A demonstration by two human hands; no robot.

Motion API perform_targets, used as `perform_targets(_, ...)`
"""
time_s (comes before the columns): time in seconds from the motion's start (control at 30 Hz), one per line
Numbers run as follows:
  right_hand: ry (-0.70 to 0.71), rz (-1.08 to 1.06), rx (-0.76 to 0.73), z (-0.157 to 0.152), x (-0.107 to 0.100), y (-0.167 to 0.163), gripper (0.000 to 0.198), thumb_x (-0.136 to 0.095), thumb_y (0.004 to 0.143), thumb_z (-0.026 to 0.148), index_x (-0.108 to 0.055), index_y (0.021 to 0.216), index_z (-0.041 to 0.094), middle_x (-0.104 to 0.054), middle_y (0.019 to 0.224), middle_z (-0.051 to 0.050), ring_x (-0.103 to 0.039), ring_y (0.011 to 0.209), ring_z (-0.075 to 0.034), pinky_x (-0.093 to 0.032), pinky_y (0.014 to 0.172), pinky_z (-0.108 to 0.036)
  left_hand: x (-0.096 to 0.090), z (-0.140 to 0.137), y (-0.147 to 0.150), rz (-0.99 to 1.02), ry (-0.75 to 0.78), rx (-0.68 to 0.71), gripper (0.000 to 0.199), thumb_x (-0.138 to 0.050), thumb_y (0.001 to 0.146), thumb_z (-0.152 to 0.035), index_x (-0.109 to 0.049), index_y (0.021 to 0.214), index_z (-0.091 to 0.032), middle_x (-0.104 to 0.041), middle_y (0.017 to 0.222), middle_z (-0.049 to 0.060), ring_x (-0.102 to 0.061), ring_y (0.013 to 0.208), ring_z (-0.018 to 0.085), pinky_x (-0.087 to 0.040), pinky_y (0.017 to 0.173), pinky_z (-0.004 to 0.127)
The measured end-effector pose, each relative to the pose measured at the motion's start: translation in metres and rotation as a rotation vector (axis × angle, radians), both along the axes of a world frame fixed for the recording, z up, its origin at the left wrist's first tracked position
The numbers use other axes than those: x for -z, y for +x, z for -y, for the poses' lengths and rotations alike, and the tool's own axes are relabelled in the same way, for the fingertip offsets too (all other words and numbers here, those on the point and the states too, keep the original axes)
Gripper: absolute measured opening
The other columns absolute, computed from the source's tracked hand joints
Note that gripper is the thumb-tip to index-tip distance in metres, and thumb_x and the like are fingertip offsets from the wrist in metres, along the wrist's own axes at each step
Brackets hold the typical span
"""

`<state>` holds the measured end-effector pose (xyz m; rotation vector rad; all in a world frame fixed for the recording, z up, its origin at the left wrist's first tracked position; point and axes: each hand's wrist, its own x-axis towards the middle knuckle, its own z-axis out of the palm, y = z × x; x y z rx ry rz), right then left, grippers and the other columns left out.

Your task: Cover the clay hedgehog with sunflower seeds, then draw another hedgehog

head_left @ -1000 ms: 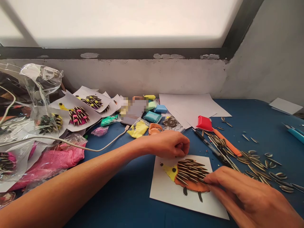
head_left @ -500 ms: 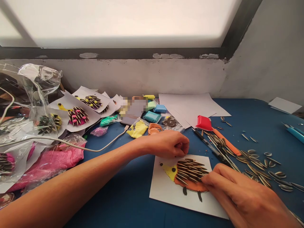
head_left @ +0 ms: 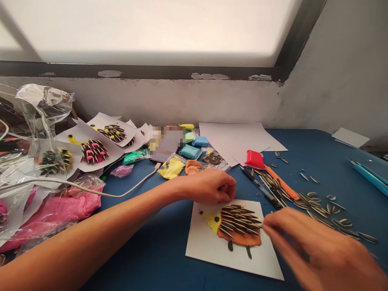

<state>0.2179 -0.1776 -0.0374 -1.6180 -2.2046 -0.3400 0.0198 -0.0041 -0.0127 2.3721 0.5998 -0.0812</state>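
A white paper card [head_left: 206, 250] bears a hedgehog [head_left: 239, 226] with a yellow clay head, an orange clay body and black legs. Striped sunflower seeds [head_left: 241, 218] stand in rows over its back as spines. My left hand [head_left: 216, 186] is closed, fingers curled, and rests at the card's top edge; what it holds, if anything, is hidden. Beside the hedgehog's rear end, my right hand [head_left: 321, 246] has its thumb and fingers pinched together. Motion blurs it, and anything between its fingertips is too small to make out.
Loose sunflower seeds [head_left: 318, 206] lie right, near a black pen [head_left: 257, 186], an orange clay stick [head_left: 281, 182], a red packet [head_left: 254, 159] and a blue tool [head_left: 370, 176]. Clay packets [head_left: 190, 152] and paper sheets [head_left: 245, 137] lie behind. Finished hedgehog cards [head_left: 93, 151] and a cable [head_left: 121, 195] lie left.
My right hand has drawn slightly right, off the hedgehog's rear end. My left hand keeps its place at the card's top edge. The whole view has shifted a little.
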Motion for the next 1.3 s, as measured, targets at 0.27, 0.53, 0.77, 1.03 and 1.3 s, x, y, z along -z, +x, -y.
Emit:
perform_targets(0.27,-0.191,0.059,0.594,0.001,0.002,0.074,0.037,-0.042,0.094,0.056,-0.073,0.1,0.037,-0.077,0.101,0.0,-0.071,0.068,-0.02,-0.048,0.055,-0.034,-0.001,0.001,0.0,-0.026,-0.005,-0.016,0.013,-0.059,0.084,-0.021,-0.07,0.09,-0.02,-0.069,0.084,-0.002,-0.057,0.072,0.011,-0.034,0.057,0.024)
perform_targets(0.53,-0.407,-0.041,0.686,-0.016,-0.016,0.066,0.045,-0.039,0.083,0.053,-0.079,0.092,0.035,-0.077,0.1,-0.005,-0.071,0.072,-0.025,-0.048,0.056,-0.037,-0.001,0.004,0.002,-0.009,0.023,-0.019,0.013,-0.058,0.084,-0.018,-0.071,0.088,-0.019,-0.069,0.083,-0.001,-0.057,0.072,0.012,-0.036,0.058,0.024)
perform_targets(0.77,-0.456,-0.018,0.662,-0.023,-0.015,0.049,0.038,-0.035,0.085,0.049,-0.067,0.078,0.029,-0.07,0.077,-0.008,-0.067,0.061,-0.026,-0.045,0.05,-0.035,-0.001,0.006,0.002,0.014,0.084,0.014,0.015,-0.053,0.085,-0.015,-0.067,0.083,-0.019,-0.069,0.086,0.0,-0.056,0.074,0.013,-0.036,0.061,0.026)
perform_targets(1.03,-0.346,-0.029,0.561,-0.022,-0.01,0.054,0.05,-0.03,0.088,0.054,-0.074,0.093,0.03,-0.071,0.083,-0.007,-0.067,0.062,-0.024,-0.046,0.05,-0.035,-0.001,0.006,0.002,0.004,0.075,0.0,0.014,-0.054,0.086,-0.016,-0.067,0.085,-0.019,-0.069,0.088,0.0,-0.056,0.076,0.013,-0.037,0.062,0.026)
perform_targets(1.3,-0.252,0.009,0.496,-0.032,0.004,0.053,0.041,-0.036,0.091,0.043,-0.072,0.089,0.025,-0.07,0.085,-0.007,-0.065,0.059,-0.02,-0.04,0.048,-0.031,-0.005,0.011,0.004,0.108,0.104,-0.033,0.018,-0.055,0.086,-0.013,-0.069,0.096,-0.017,-0.07,0.097,0.003,-0.059,0.084,0.014,-0.04,0.068,0.026)
